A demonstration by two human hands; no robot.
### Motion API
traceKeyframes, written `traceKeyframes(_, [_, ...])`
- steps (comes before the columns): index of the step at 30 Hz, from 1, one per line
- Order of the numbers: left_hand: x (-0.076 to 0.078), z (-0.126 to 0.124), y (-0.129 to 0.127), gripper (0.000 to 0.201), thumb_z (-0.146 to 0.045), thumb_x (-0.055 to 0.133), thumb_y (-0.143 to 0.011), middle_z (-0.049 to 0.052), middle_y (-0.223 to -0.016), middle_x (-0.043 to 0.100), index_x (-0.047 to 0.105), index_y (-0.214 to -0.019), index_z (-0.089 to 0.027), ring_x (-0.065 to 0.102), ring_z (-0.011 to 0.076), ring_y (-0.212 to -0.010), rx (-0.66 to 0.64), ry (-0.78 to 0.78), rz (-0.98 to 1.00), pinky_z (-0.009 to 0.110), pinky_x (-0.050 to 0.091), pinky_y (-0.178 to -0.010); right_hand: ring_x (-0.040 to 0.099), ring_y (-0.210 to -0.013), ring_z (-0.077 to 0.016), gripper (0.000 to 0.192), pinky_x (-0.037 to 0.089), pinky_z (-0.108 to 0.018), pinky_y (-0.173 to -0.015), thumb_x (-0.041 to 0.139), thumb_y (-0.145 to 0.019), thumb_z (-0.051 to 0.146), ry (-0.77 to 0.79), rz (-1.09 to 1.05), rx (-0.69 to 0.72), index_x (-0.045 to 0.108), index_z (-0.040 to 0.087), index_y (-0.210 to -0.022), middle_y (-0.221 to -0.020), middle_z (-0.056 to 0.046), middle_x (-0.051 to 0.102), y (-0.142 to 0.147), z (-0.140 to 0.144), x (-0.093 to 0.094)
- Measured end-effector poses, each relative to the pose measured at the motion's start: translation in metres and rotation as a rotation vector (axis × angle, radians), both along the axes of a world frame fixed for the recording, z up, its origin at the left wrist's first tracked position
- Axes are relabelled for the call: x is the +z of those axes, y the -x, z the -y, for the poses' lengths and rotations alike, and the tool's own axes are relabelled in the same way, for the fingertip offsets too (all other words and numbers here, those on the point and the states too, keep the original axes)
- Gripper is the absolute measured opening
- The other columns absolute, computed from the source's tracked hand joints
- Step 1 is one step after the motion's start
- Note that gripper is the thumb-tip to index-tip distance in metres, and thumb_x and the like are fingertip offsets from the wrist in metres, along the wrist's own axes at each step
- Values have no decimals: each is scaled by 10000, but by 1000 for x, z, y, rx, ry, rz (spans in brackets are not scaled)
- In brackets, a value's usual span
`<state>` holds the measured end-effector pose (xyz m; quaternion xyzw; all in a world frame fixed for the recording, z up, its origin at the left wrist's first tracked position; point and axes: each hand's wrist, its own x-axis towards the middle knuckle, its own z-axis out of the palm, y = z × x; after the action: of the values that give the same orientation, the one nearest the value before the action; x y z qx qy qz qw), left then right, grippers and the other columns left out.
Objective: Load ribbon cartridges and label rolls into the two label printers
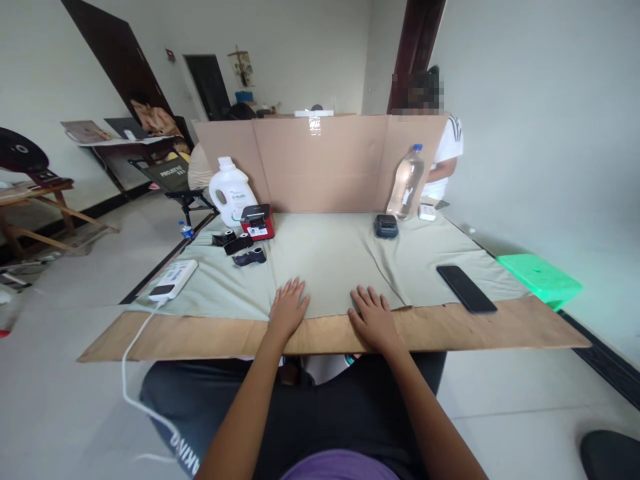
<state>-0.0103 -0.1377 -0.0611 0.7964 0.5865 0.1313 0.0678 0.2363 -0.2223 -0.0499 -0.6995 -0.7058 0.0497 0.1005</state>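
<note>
My left hand (pixel 287 309) and my right hand (pixel 373 317) lie flat, palms down, fingers apart, at the near edge of a pale green cloth (pixel 325 260) spread over a wooden board (pixel 200 337). Neither hand holds anything. Farther left on the cloth are a red and black device (pixel 258 222) and three small black rolls (pixel 243 248). A small dark device (pixel 386 226) sits beyond my right hand, and a black phone (pixel 466 288) lies to its right.
A white jug (pixel 231 191) and a clear water bottle (pixel 406 183) stand before a cardboard screen (pixel 320 162). A white power bank (pixel 173 279) with a cable lies at the left. A person sits behind the screen. A green stool (pixel 543 278) stands at the right.
</note>
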Motion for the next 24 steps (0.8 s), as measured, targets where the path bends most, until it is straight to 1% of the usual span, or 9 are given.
traceKeyframes(7, [2, 0, 0, 567, -433, 329, -1021, 44, -1649, 301, 406, -1536, -208, 246, 257, -1539, 2, 33, -34, 498, 199, -1258, 189, -1547, -313, 608, 114, -544, -1237, 322, -1006, 471, 1, -13, 3, 375, 236, -1564, -1660, -25, 276, 1, 3, 1])
traceKeyframes(16, [-4, 2, 1, 581, -454, 291, -1028, 36, -1653, 290, 390, -1548, -215, 233, 262, -1543, -10, 17, -63, 506, 189, -1256, 187, -1545, -324, 611, 109, -560, -1231, 304, -1012, 505, 16, -20, 22, 376, 246, -1561, -1665, -33, 267, 0, 14, 2])
traceKeyframes(21, [1, 4, 0, 589, -460, 278, -1032, 37, -1657, 277, 378, -1554, -207, 216, 261, -1548, -14, 30, -83, 498, 174, -1261, 158, -1555, -307, 605, 95, -534, -1241, 313, -1015, 483, 30, -22, 8, 356, 243, -1569, -1674, -15, 240, 3, 16, 4])
traceKeyframes(24, [4, 5, -1, 595, -454, 277, -1032, 49, -1660, 268, 364, -1560, -194, 213, 265, -1549, -20, 38, -94, 505, 178, -1259, 157, -1555, -315, 611, 104, -543, -1238, 333, -1009, 483, 46, -31, 24, 353, 240, -1569, -1676, -25, 237, 0, 19, 10])
